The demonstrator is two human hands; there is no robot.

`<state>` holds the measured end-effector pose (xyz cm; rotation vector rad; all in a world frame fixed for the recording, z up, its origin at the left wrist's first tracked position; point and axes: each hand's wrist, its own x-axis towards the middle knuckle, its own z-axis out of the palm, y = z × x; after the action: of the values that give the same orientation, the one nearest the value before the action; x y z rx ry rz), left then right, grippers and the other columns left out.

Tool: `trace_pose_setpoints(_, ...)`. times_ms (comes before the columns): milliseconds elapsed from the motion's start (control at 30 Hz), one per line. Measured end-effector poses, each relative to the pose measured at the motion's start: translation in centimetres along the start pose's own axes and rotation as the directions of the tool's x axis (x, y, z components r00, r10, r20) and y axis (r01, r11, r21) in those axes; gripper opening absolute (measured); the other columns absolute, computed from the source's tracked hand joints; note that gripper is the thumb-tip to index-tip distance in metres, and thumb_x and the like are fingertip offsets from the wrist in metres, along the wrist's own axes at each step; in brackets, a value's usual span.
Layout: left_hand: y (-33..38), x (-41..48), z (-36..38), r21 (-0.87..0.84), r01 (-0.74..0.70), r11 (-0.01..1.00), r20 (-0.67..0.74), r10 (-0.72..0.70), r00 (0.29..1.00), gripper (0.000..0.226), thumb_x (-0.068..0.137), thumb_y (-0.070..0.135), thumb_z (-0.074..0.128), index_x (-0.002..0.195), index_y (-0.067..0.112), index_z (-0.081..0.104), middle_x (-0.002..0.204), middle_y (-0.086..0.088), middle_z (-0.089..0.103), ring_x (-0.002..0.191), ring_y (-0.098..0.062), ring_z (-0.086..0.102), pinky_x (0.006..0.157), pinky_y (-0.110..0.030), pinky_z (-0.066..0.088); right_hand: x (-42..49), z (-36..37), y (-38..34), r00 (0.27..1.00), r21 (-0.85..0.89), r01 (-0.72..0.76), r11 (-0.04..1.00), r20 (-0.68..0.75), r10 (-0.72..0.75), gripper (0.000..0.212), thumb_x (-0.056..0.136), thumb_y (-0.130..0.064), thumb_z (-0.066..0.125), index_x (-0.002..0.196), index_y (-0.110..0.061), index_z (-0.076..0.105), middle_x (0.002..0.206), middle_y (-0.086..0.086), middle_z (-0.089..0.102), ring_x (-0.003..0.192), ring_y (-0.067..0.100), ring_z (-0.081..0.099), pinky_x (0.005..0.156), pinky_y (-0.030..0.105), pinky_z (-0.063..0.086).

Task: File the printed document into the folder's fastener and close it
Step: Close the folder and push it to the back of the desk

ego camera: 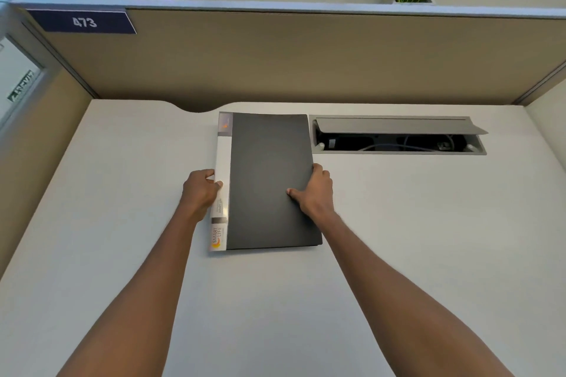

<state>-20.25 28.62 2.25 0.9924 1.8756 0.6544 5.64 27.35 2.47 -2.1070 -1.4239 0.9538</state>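
A dark grey folder [269,174] with a white spine label lies closed and flat on the white desk [122,193], spine to the left. My left hand [200,191] grips the spine edge about halfway down, thumb on the white label. My right hand [315,190] holds the folder's right edge, thumb pressed on the cover and fingers curled over the edge. No printed document shows; the fastener is hidden inside the closed cover.
An open cable hatch [398,136] with wires inside sits in the desk just right of the folder. A beige partition [306,55] with a "473" sign [84,21] rises behind. Two potted plants stand on top of the partition.
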Motion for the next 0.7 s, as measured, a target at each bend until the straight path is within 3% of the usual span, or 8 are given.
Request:
trace_pose_setpoints(233,2.9,4.9,0.0,0.108,-0.013,0.994,-0.09,0.023,0.996,0.043,0.099,0.01,0.061,0.141,0.003,0.058,0.141,-0.017,0.061,0.125,-0.04,0.06,0.108,-0.051,0.049,4.1,0.6,-3.0,1.0,-0.003,-0.009,1.0,0.009,0.009,0.08,0.077,-0.028,0.088,0.139,-0.006,0.043,0.139,0.016,0.047,0.133,0.034,0.046,0.111,0.042,0.043)
trace_pose_setpoints(433,3.4,6.1,0.5,0.345,-0.043,0.938,-0.153,0.101,0.983,0.035,0.099,0.01,0.062,0.131,-0.004,0.063,0.134,-0.024,0.064,0.117,-0.045,0.063,0.1,-0.047,0.053,5.5,1.6,-4.0,0.999,-0.036,-0.037,0.999,0.026,0.038,0.079,0.078,-0.027,0.088,0.14,-0.003,0.043,0.14,0.018,0.046,0.134,0.036,0.046,0.11,0.043,0.044)
trace_pose_setpoints(533,2.6,6.1,0.9,0.432,-0.065,0.899,-0.158,0.146,0.977,0.028,0.098,0.008,0.063,0.12,-0.008,0.067,0.125,-0.027,0.068,0.112,-0.044,0.065,0.092,-0.043,0.053,5.3,2.4,-3.5,0.999,-0.092,-0.041,0.995,0.022,0.044,0.076,0.081,-0.028,0.086,0.138,-0.003,0.044,0.137,0.018,0.045,0.131,0.036,0.046,0.11,0.042,0.045)
trace_pose_setpoints(700,2.1,6.0,1.4,0.474,-0.043,0.879,-0.211,0.16,0.964,0.025,0.096,0.007,0.064,0.116,-0.007,0.068,0.125,-0.028,0.065,0.114,-0.044,0.063,0.094,-0.044,0.052,4.6,3.6,-3.2,1.0,-0.282,0.002,0.959,-0.03,-0.01,0.067,0.087,-0.036,0.079,0.136,-0.004,0.045,0.134,0.017,0.044,0.123,0.033,0.047,0.105,0.039,0.046)
